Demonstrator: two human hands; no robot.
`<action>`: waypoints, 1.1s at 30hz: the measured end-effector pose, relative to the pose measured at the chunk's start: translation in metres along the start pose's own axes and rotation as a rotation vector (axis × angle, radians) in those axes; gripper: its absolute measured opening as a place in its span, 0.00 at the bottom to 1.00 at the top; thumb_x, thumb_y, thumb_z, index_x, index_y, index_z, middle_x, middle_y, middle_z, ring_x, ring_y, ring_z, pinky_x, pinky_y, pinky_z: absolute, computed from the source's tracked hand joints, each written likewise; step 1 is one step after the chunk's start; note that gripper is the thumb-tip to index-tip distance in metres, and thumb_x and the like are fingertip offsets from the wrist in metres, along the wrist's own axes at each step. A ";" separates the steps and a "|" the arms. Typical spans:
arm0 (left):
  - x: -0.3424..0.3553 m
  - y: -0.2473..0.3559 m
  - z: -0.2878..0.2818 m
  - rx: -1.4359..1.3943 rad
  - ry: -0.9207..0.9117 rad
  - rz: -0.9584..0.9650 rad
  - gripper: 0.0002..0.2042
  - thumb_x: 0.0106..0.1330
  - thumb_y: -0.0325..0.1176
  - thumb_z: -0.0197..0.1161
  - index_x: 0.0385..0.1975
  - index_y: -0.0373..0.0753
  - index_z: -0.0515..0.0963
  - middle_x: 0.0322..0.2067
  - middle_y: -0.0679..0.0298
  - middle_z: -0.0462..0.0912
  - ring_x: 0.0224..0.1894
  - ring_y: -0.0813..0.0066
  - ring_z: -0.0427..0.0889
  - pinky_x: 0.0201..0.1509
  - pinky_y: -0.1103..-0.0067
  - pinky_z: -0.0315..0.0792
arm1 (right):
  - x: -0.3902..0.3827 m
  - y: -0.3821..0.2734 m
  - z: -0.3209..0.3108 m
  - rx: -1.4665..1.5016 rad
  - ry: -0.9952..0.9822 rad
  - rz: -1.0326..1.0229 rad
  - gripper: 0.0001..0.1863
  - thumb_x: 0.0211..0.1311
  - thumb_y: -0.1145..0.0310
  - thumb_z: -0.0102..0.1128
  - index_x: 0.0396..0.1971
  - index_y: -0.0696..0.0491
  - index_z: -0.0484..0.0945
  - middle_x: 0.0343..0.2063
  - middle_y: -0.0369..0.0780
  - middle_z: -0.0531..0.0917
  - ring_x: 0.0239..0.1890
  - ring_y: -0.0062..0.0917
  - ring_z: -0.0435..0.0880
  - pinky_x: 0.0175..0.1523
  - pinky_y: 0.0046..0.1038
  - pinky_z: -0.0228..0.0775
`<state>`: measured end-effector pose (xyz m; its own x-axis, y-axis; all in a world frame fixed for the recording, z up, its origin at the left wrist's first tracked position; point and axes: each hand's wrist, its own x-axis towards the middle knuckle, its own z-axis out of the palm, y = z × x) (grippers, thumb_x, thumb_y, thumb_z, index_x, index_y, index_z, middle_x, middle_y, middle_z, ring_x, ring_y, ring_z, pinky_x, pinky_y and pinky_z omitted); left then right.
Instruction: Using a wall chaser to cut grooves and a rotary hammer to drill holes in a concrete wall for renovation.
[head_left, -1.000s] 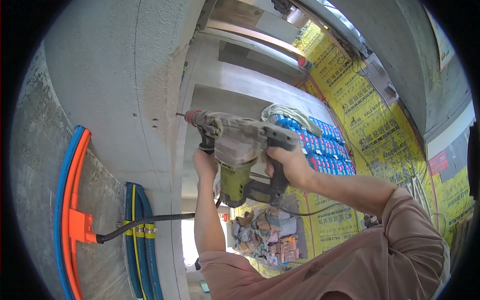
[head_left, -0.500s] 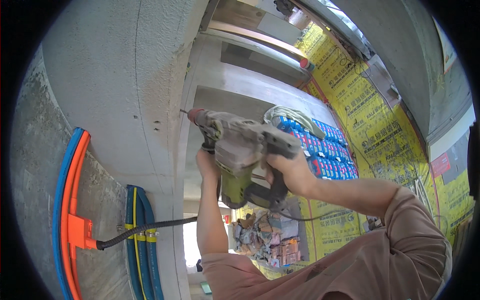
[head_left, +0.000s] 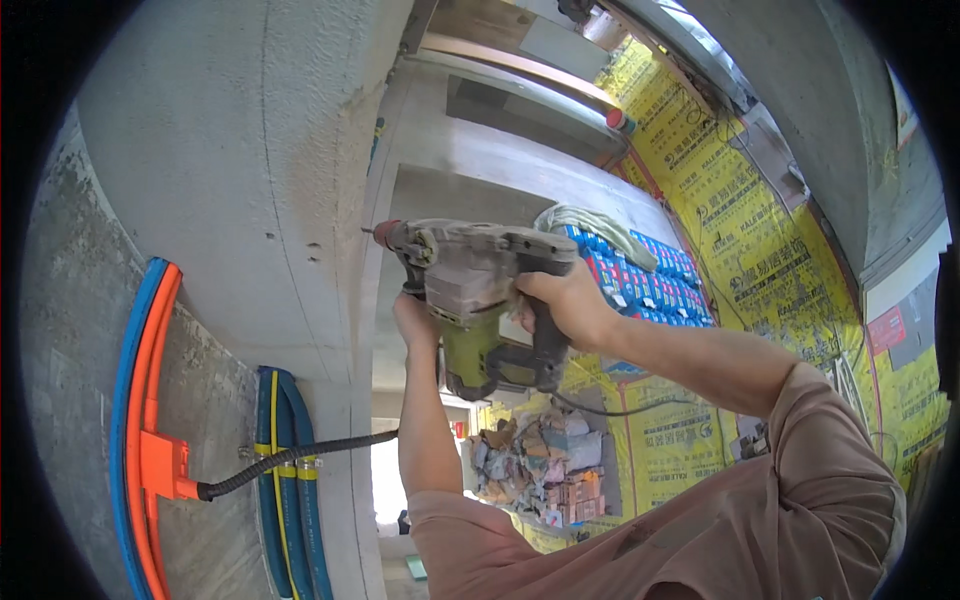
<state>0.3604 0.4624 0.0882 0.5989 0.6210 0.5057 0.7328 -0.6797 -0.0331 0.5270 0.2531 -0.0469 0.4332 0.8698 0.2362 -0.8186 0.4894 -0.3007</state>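
Observation:
I hold a dusty grey and green hammer drill (head_left: 478,290) up against a grey concrete wall (head_left: 230,150). My right hand (head_left: 560,300) is wrapped round its rear black handle. My left hand (head_left: 416,322) grips the side handle under the front of the tool. The red chuck and bit tip (head_left: 378,233) sit at the wall's corner edge. A few small holes (head_left: 300,248) mark the concrete just left of the tip. A black cord (head_left: 620,408) hangs from the drill's handle.
Orange and blue conduits (head_left: 140,420) run down the wall at left, with an orange box and a black corrugated hose (head_left: 300,458). Blue and yellow pipes (head_left: 285,470) stand beside them. Yellow sheeting (head_left: 760,230), stacked blue bags (head_left: 640,275) and a rubble pile (head_left: 540,465) lie behind.
The drill and both hands have shifted slightly lower and to the right in view, with the bit tip staying at the wall's edge.

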 end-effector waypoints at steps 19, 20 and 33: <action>-0.124 0.212 -0.020 -0.144 -0.187 -0.098 0.13 0.54 0.34 0.68 0.33 0.30 0.78 0.25 0.49 0.83 0.32 0.51 0.84 0.39 0.68 0.74 | -0.132 -0.109 -0.159 0.109 -0.011 0.018 0.21 0.56 0.59 0.64 0.41 0.59 0.71 0.23 0.44 0.78 0.11 0.23 0.70 0.16 0.26 0.65; -0.125 0.221 -0.023 -0.177 -0.175 -0.061 0.14 0.54 0.34 0.68 0.33 0.30 0.78 0.25 0.49 0.82 0.32 0.51 0.84 0.39 0.68 0.74 | -0.136 -0.115 -0.160 0.087 -0.050 -0.032 0.21 0.58 0.58 0.63 0.42 0.58 0.70 0.23 0.43 0.77 0.10 0.22 0.69 0.15 0.24 0.63; -0.173 0.210 -0.013 -0.761 -0.075 0.031 0.13 0.52 0.29 0.72 0.35 0.31 0.81 0.33 0.50 0.86 0.39 0.63 0.87 0.43 0.71 0.75 | -0.258 -0.124 -0.107 -0.685 -0.291 -0.065 0.26 0.66 0.46 0.54 0.32 0.60 0.76 0.19 0.37 0.78 0.23 0.24 0.79 0.30 0.23 0.70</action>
<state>0.4063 0.2075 0.0048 0.6559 0.6035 0.4534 0.3068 -0.7619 0.5704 0.5566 -0.0252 -0.1691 0.2778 0.8322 0.4799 -0.3354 0.5522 -0.7633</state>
